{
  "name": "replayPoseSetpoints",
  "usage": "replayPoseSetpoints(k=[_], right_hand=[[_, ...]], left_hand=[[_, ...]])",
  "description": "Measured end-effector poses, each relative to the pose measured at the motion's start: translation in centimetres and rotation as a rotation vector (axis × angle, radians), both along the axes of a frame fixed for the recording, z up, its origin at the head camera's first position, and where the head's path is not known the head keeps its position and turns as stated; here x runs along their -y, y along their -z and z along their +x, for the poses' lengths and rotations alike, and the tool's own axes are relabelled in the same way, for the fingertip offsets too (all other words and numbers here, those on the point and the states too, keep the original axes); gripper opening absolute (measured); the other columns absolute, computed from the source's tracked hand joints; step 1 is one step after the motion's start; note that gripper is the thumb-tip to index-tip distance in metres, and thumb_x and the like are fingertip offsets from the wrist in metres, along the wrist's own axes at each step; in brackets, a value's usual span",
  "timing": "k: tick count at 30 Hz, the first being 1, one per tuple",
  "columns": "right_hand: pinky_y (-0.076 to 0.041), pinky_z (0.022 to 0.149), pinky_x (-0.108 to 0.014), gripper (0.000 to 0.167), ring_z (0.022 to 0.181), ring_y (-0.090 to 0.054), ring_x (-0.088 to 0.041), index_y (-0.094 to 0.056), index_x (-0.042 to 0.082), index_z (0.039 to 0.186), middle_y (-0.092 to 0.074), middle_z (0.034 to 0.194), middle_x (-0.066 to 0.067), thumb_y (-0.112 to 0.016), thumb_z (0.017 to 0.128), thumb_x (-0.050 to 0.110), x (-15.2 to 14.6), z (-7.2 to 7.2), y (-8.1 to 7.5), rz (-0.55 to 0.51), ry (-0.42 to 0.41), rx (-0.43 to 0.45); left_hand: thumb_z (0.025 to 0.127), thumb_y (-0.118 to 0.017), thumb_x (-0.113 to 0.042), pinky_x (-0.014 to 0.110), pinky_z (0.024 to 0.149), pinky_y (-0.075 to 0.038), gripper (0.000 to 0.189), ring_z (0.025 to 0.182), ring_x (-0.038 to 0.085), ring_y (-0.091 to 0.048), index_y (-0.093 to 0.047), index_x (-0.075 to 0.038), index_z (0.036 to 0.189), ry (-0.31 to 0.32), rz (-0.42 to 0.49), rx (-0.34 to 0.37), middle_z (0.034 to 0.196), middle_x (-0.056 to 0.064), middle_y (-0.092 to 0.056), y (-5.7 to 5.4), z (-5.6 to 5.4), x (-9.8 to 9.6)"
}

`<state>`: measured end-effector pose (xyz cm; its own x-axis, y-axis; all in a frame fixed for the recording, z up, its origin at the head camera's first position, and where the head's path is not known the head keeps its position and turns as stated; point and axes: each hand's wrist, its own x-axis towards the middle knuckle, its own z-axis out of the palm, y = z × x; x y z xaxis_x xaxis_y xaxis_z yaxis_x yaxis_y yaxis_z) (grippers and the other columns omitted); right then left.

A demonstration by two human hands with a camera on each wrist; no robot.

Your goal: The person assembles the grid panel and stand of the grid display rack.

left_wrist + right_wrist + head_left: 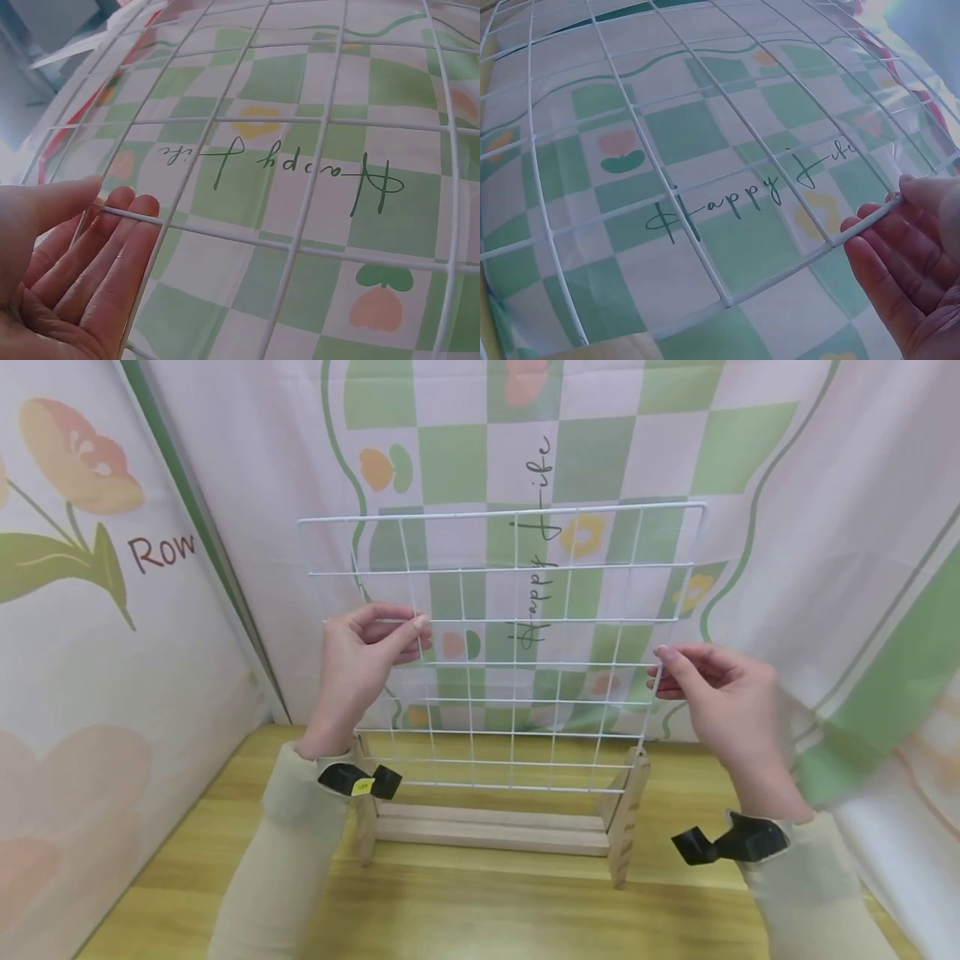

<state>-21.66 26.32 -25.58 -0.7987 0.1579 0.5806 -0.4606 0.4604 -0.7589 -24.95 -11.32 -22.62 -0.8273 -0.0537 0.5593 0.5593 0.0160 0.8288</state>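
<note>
A white wire grid panel (510, 643) stands upright with its lower edge in a wooden rack (495, 827) on the table. My left hand (367, 647) pinches the panel's left edge between thumb and fingers (112, 225). On the other side my right hand (705, 681) pinches the right edge, its fingertips (885, 225) on the wire. The grid (300, 187) fills the left wrist view, and the same grid (675, 172) fills the right wrist view, with a checkered backdrop behind it.
The wooden table (465, 910) runs under the rack. A green and white checkered cloth (570, 452) with script lettering hangs close behind. A flower-printed panel (90, 610) closes off the left side and a curtain (885, 635) the right.
</note>
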Motion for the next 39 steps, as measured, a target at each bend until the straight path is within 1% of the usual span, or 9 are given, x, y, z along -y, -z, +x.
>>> replayPoseSetpoints(k=[4, 7, 11, 15, 19, 23, 28, 32, 39], right_hand=[[-0.060, 0.068, -0.021, 0.033, 0.073, -0.072, -0.010, -0.072, -0.001, 0.112, -0.076, 0.090, -0.001, -0.069, 0.099, 0.029, 0.2, 0.3, 0.1, 0.018, 0.024, -0.002], [-0.061, 0.067, -0.022, 0.032, 0.073, -0.073, -0.011, -0.072, -0.001, 0.111, -0.076, 0.091, -0.003, -0.069, 0.099, 0.028, 0.3, 0.4, 0.3, 0.022, 0.025, -0.006], [-0.061, 0.067, -0.021, 0.030, 0.072, -0.073, -0.011, -0.073, -0.001, 0.109, -0.076, 0.089, -0.003, -0.069, 0.099, 0.026, 0.4, 0.6, 0.5, 0.029, 0.015, -0.025], [-0.061, 0.067, -0.021, 0.029, 0.072, -0.073, -0.011, -0.073, -0.002, 0.109, -0.076, 0.091, -0.006, -0.069, 0.100, 0.025, 0.5, 0.6, 0.6, 0.031, 0.002, -0.039], [-0.061, 0.066, -0.022, 0.029, 0.070, -0.072, -0.011, -0.073, -0.003, 0.109, -0.076, 0.089, -0.006, -0.068, 0.100, 0.023, 0.4, 0.5, 0.6, 0.028, -0.001, -0.051], [-0.061, 0.066, -0.022, 0.028, 0.070, -0.072, -0.012, -0.073, -0.003, 0.108, -0.075, 0.087, -0.006, -0.069, 0.100, 0.024, 0.4, 0.6, 0.6, 0.023, 0.005, -0.042], [-0.061, 0.066, -0.022, 0.029, 0.070, -0.072, -0.012, -0.072, -0.002, 0.108, -0.076, 0.086, -0.004, -0.069, 0.100, 0.025, 0.4, 0.6, 0.8, 0.028, 0.005, -0.029], [-0.061, 0.066, -0.023, 0.029, 0.069, -0.072, -0.012, -0.072, -0.005, 0.107, -0.075, 0.085, -0.003, -0.069, 0.100, 0.023, 0.4, 0.6, 1.1, 0.019, -0.001, -0.050], [-0.061, 0.066, -0.022, 0.028, 0.069, -0.072, -0.011, -0.072, -0.004, 0.107, -0.075, 0.087, -0.010, -0.069, 0.100, 0.022, 0.5, 0.6, 1.4, 0.017, 0.014, -0.057]], left_hand=[[0.092, -0.079, -0.018, 0.036, 0.076, -0.063, 0.028, 0.083, 0.030, -0.075, -0.074, -0.002, 0.114, 0.019, -0.007, -0.018, 0.094, 0.014, -0.076, 0.2, 0.3, 0.3], [0.091, -0.081, -0.022, 0.036, 0.076, -0.063, 0.034, 0.084, 0.030, -0.075, -0.073, -0.007, 0.121, -0.017, -0.036, -0.044, 0.096, 0.012, -0.077, 0.5, 0.9, 0.9], [0.088, -0.084, -0.025, 0.030, 0.076, -0.063, 0.035, 0.084, 0.021, -0.075, -0.075, -0.011, 0.119, -0.163, -0.061, -0.091, 0.097, 0.008, -0.077, 0.9, 2.1, 2.4], [0.085, -0.087, -0.021, 0.024, 0.075, -0.061, 0.030, 0.085, 0.017, -0.074, -0.078, -0.011, 0.112, -0.358, 0.006, -0.136, 0.097, 0.006, -0.077, 1.5, 3.1, 4.4], [0.085, -0.087, -0.017, 0.021, 0.076, -0.060, 0.028, 0.086, 0.019, -0.072, -0.078, -0.009, 0.110, -0.456, 0.060, -0.120, 0.098, 0.007, -0.076, 2.3, 3.2, 5.7], [0.088, -0.084, -0.021, 0.021, 0.076, -0.060, 0.028, 0.085, 0.017, -0.072, -0.077, -0.010, 0.112, -0.474, 0.005, -0.044, 0.098, 0.006, -0.075, 3.3, 2.8, 6.4], [0.090, -0.082, -0.023, 0.025, 0.075, -0.061, 0.029, 0.084, 0.019, -0.073, -0.076, -0.003, 0.110, -0.437, -0.009, 0.025, 0.101, 0.008, -0.075, 4.1, 2.3, 6.6], [0.090, -0.081, -0.022, 0.027, 0.074, -0.061, 0.029, 0.084, 0.022, -0.073, -0.075, 0.000, 0.108, -0.407, 0.003, 0.034, 0.100, 0.009, -0.075, 4.5, 2.0, 6.7], [0.091, -0.080, -0.018, 0.025, 0.074, -0.061, 0.026, 0.083, 0.016, -0.073, -0.074, 0.001, 0.107, -0.392, -0.030, 0.020, 0.099, 0.008, -0.075, 4.7, 1.8, 6.9]])
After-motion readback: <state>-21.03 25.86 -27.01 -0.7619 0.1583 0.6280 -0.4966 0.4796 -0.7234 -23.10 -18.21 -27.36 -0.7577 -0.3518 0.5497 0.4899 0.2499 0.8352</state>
